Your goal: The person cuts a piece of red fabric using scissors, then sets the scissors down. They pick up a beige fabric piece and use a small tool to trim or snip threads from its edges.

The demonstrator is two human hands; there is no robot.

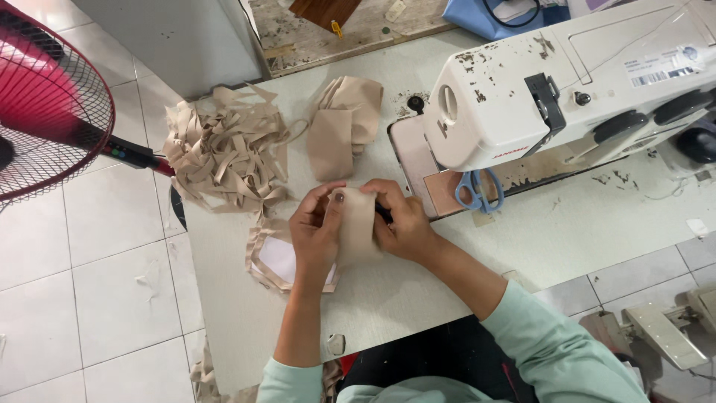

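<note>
Both hands meet over a small beige fabric piece (356, 227) at the middle of the white sewing table (582, 231). My left hand (315, 235) pinches its left edge, thumb on top. My right hand (401, 222) grips its right edge and also holds a thin dark tool, mostly hidden. Under my left hand lies a white pattern card with a beige fabric border (274, 261). A stack of folded beige pieces (343, 123) lies just beyond the hands.
A white sewing machine (567, 82) stands to the right, with blue-handled scissors (479, 190) at its base. A heap of beige fabric strips (224, 149) lies at the table's left. A red fan (45, 104) stands on the tiled floor at far left.
</note>
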